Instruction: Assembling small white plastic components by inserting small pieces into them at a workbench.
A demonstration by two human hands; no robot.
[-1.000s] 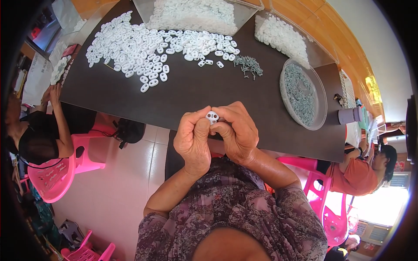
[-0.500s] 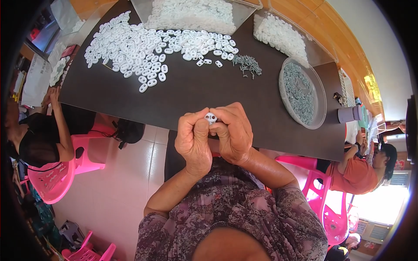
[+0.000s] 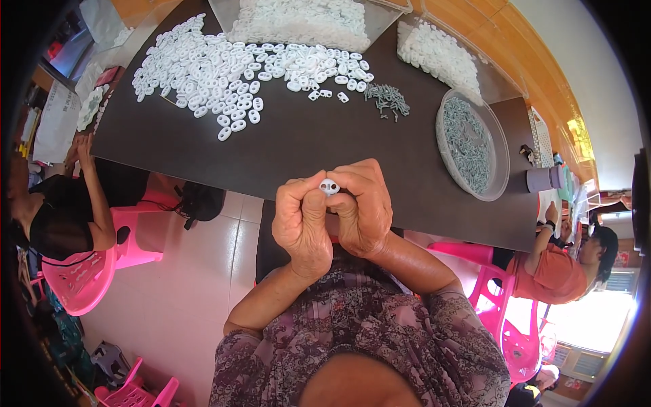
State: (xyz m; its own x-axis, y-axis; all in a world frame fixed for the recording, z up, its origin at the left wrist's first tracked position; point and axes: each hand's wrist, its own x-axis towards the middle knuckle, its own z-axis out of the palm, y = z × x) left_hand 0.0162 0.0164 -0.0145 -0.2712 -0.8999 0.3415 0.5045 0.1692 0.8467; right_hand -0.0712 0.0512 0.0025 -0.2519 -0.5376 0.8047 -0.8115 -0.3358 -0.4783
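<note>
**Both hands pinch one white two-hole piece at the worktop's near edge**

The fingers (image 3: 319, 198) of both hands are pressed together around a single small white piece (image 3: 329, 186); the left hand (image 3: 303, 224) grips it from the left, the right hand (image 3: 363, 207) from the right, thumbs and forefingers closing on it; the piece is an oval of smooth plastic with two dark holes side by side; its long axis runs roughly left to right, its holed face turned up toward the camera; it sits in the air just above the near edge of the worktop (image 3: 305, 146), in front of the person's chest.

The worktop is dark, flat and matte; on its far left lies a wide scatter (image 3: 224, 68) of like white ovals, too many to count; behind it a clear tray (image 3: 302, 20) heaped with more, and one bag (image 3: 441, 54) of white pieces to the right; a small loose pile of grey pins (image 3: 388, 100) lies near the scatter's right end; one round clear dish (image 3: 471, 144) holds many more grey pins; one grey cup (image 3: 544, 179) stands by the right edge.

Two other people sit at the worktop's ends on pink plastic chairs (image 3: 74, 278); one at the left, one at the right.
</note>
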